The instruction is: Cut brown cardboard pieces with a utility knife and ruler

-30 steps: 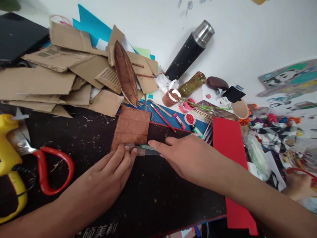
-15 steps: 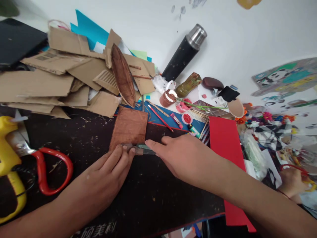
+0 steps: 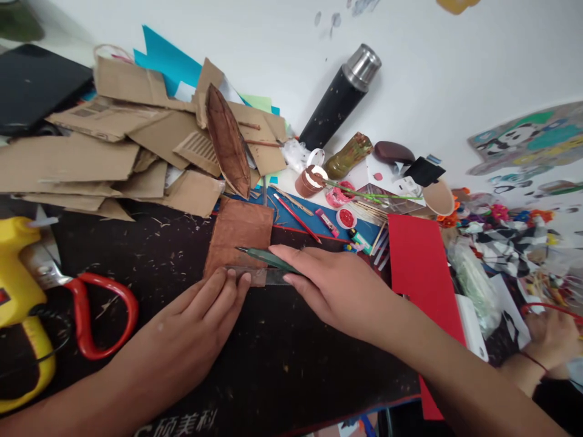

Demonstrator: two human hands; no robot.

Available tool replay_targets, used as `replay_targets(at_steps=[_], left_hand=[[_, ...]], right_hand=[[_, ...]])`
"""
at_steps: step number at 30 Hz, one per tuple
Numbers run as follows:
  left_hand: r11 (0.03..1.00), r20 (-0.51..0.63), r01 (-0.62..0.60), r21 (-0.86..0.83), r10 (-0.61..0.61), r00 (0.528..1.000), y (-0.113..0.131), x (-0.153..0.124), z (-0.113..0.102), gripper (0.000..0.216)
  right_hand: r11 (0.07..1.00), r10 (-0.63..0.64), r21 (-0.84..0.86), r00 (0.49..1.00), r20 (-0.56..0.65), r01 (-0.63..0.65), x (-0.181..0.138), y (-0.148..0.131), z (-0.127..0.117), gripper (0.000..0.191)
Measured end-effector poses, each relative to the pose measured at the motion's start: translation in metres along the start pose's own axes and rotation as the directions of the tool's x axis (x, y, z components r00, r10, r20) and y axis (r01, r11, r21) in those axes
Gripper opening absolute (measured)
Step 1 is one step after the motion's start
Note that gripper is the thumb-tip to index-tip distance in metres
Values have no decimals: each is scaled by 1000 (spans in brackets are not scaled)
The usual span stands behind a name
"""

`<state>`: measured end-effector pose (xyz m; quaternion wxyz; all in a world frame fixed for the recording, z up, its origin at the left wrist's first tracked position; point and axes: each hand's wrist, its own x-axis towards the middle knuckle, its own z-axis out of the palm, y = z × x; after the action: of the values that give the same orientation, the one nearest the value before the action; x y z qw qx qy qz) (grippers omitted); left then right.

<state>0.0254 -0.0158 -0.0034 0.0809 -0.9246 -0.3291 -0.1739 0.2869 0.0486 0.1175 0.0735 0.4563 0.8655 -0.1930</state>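
Observation:
A square of brown-painted cardboard (image 3: 243,221) lies on the dark table mat. Along its near edge is a clear ruler (image 3: 277,277), pressed down under the bunched fingertips of my left hand (image 3: 200,325). My right hand (image 3: 339,285) is closed around a dark green pen (image 3: 268,258). The pen's dark tip points left, over the cardboard just beyond the ruler; whether it touches is hard to tell. Part of the ruler is hidden beneath my left fingers.
Cardboard scraps (image 3: 68,161) and a brown boat-shaped piece (image 3: 228,139) are piled at back left. Red-handled scissors (image 3: 132,303) and a yellow glue gun (image 3: 18,267) lie left. Behind stand a thermos (image 3: 334,103) and paint pot (image 3: 310,182). Red card (image 3: 416,267) and another person's hand (image 3: 558,340) are right.
The pen has swung up from the ruler's edge, and its tip now shows over the cardboard. My left hand has stayed on the ruler. The other person's hand shows more.

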Motion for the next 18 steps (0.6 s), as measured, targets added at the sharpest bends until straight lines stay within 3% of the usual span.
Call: replay_targets(at_steps=[7,18], left_hand=[[1000,16,-19,-1,19,1000,-4,0,-2,58],[998,1,0,-58,0,1000,-1,6,-12,47]], right_hand=[[995,27,101,987,-156,-12,36,1,36,51],[986,41,167,980,-195,-8,46,15,68,47]])
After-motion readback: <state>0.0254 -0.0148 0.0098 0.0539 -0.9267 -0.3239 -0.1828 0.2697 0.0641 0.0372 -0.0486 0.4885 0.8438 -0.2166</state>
